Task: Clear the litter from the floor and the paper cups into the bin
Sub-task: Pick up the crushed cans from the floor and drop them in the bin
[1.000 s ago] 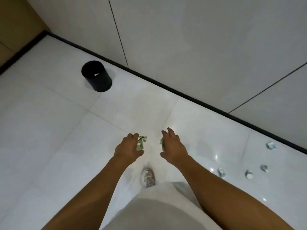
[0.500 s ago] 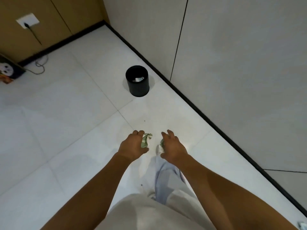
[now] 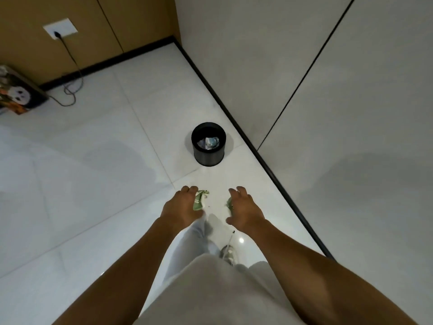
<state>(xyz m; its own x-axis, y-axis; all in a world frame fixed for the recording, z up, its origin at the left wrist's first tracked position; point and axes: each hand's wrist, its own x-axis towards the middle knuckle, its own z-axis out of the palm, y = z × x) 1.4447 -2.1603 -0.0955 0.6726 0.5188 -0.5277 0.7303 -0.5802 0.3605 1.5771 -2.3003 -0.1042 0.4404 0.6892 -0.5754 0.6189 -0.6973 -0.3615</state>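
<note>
Both grips clutch crumpled green paper, left hand (image 3: 181,208) and right hand (image 3: 243,211), before the round black bin (image 3: 208,158).

white wall socket (image 3: 60,28) on brown panel wall, top left | black cable (image 3: 74,73) plugged in, runs down, loops on white tiled floor (image 3: 93,160) | printed box w/ panda face (image 3: 17,95) at left edge, nr cable loop | black skirting (image 3: 257,156) along grey wall (image 3: 328,90)
</note>
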